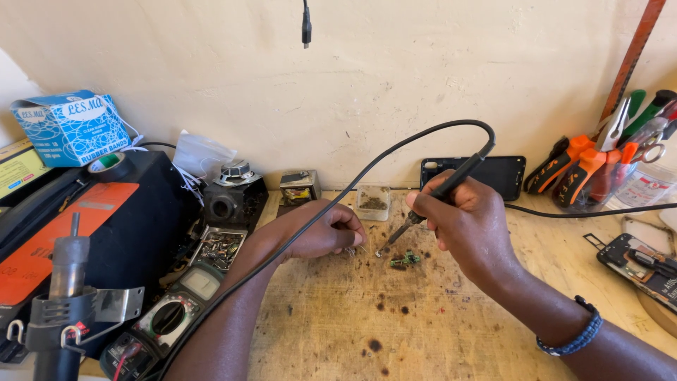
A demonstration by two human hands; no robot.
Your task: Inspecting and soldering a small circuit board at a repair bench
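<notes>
Right hand (462, 219) grips a black corded soldering iron (441, 194) over a small green circuit board (405, 259) mid-workbench (338, 317); left hand (328, 231) is curled closed, contents unclear.

Black soldering iron (443, 192) tilted, tip down – near small green board (405, 259).

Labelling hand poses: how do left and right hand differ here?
Right hand grips a soldering iron, tip aimed down beside a small green board; left hand is curled, knuckles on the bench, pinching something too small to identify. Right wrist wears a dark bracelet; the left is bare. Both are ungloved.
</notes>
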